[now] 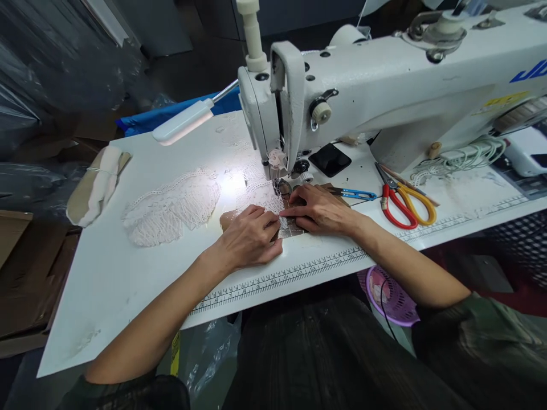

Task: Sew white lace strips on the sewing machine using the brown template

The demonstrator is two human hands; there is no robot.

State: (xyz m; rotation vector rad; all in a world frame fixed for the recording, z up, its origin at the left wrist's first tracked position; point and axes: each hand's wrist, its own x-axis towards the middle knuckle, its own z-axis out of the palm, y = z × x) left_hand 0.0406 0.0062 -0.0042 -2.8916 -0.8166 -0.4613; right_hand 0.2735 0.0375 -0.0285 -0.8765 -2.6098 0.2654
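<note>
A piece of white lace (260, 196) lies under the presser foot (280, 187) of a white sewing machine (273, 108). My left hand (254, 236) rests on the lace's near side, its fingers curled and closed on the edge. From the other side my right hand (320, 210) pinches the same edge, thumb and forefinger meeting my left fingertips just in front of the foot. The fingers partly cover the lace and the brown board-like surface beneath it. A second, ruffled lace piece (175, 208) lies flat to the left.
Blue thread snips (354, 193) lie beside my right hand, and red-and-yellow-handled scissors (408, 205) farther right. A black square object (330, 159) sits behind. A lit lamp (183, 122) hangs over the table (106, 273). A purple basket (395, 302) stands below the printed ruler edge.
</note>
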